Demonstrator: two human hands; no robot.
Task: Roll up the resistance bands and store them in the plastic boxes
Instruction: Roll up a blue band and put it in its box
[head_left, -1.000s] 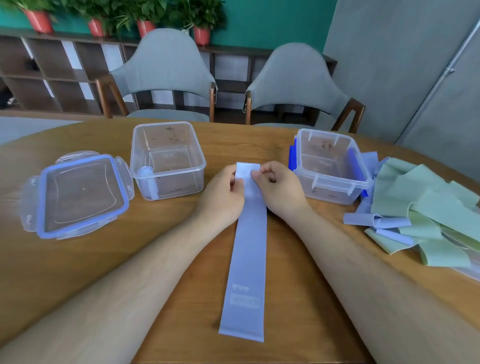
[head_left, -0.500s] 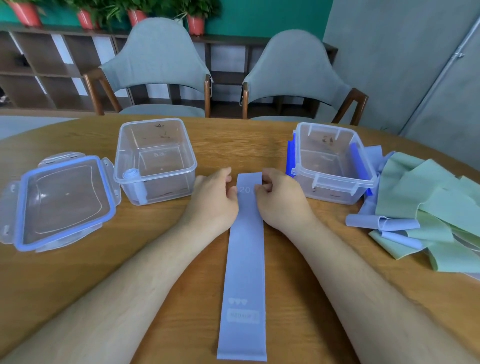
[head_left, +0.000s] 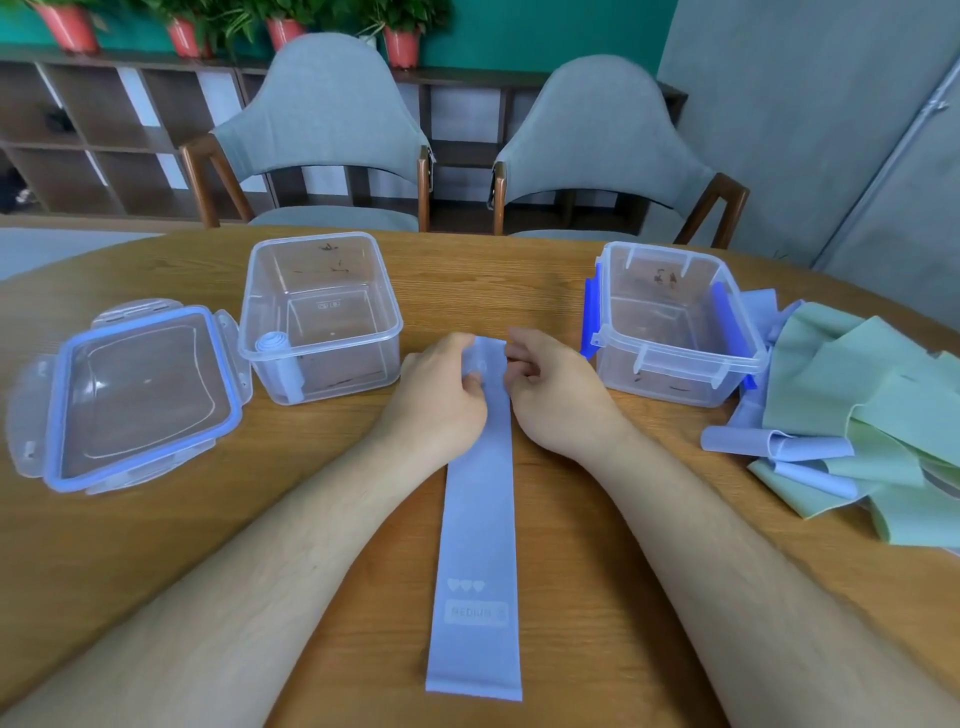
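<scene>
Where fingers (head_left: 470, 382) pinch: band (head_left: 475, 519) end (far).

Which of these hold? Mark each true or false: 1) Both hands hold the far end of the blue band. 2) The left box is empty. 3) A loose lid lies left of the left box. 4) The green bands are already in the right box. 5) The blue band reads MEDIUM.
1) True: the left hand and right hand pinch the far end of the blue band.
2) False: the left box holds one rolled blue band in its near left corner.
3) True: the lid lies flat on the table.
4) False: the green bands lie heaped on the table beside the right box.
5) True: the word is printed near its near end.
</scene>
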